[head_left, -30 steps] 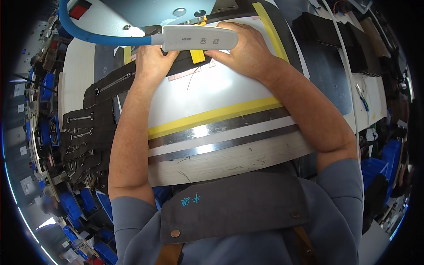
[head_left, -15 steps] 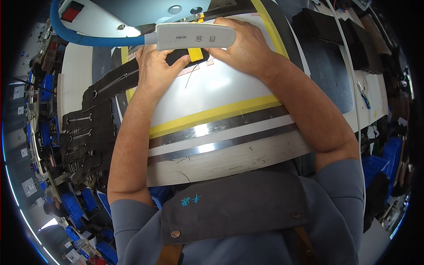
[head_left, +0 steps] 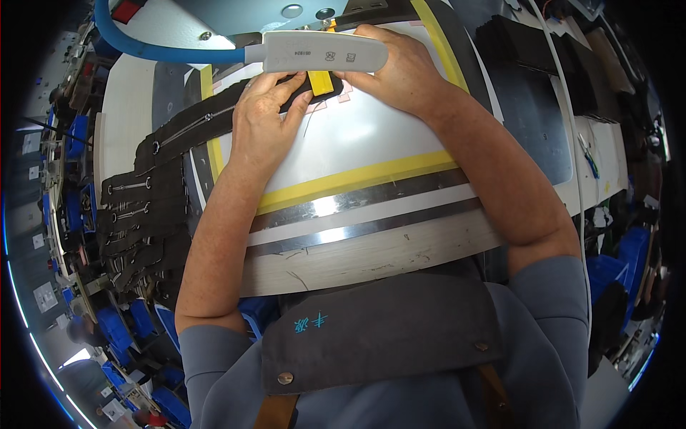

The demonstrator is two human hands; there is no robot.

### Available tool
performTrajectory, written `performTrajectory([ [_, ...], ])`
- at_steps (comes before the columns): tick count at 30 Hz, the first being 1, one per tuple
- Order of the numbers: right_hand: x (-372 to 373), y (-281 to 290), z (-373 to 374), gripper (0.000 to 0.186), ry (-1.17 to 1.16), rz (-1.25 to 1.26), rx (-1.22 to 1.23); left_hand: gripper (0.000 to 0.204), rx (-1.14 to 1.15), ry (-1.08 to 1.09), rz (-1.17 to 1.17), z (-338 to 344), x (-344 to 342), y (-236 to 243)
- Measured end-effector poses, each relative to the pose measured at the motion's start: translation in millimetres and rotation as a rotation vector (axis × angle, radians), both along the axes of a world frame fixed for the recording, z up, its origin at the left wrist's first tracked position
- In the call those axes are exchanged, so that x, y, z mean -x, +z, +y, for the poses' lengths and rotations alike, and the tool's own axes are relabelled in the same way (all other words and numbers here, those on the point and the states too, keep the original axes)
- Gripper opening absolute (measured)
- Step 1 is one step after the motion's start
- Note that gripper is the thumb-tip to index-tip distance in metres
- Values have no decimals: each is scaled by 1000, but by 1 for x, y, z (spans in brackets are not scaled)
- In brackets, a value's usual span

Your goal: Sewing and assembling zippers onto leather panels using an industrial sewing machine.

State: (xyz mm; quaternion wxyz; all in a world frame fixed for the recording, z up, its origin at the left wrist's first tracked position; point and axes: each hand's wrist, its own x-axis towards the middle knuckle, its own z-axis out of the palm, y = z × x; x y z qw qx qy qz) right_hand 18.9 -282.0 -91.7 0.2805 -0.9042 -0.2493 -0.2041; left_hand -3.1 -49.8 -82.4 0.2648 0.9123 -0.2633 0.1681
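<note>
My left hand [head_left: 266,121] rests on a dark fabric strip with a metal zipper [head_left: 187,129]. Its fingers reach forward along the cloth and its thumb is spread apart from them. Just right of it, a yellow piece [head_left: 322,84] lies over the rounded dark end of the strip. My right hand [head_left: 404,71] lies on the white work surface [head_left: 357,136] beyond that end, thumb and forefinger apart. A white lamp head [head_left: 325,52] covers some of its fingertips and part of the sewing machine [head_left: 243,16] behind.
A pile of dark zippered strips [head_left: 139,214] hangs at the table's left edge. Dark stacked pieces [head_left: 516,44] lie at the far right, with small snips [head_left: 589,157] nearer. A blue flexible lamp neck [head_left: 164,53] arches across the far left. Yellow tape [head_left: 357,179] edges the work surface.
My left hand has slid to the right and slightly nearer me, uncovering the zipper slider. My right hand keeps its place beside the machine. The whole view has shifted slightly.
</note>
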Motion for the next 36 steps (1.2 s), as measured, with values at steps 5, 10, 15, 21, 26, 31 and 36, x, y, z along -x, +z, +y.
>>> performTrajectory([
  [5,-2,0,0,18,14,16,-10,22,-119,-36,-64,2,2,0],
  [10,-2,-2,-1,17,27,24,-21,20,-93,-40,-24,2,2,0],
  [15,0,1,-5,15,88,-45,-109,20,-149,5,6,1,4,3],
  [21,2,8,-10,13,133,-33,-50,18,-65,26,15,-3,3,6],
  [26,2,6,-11,15,155,13,-65,19,-36,2,-6,-1,1,2],
  [31,3,4,-11,17,152,-11,-62,20,11,-22,-36,0,-1,-2],
  [36,-2,-2,-12,19,169,-79,-53,17,-47,-3,-98,-4,0,1],
])
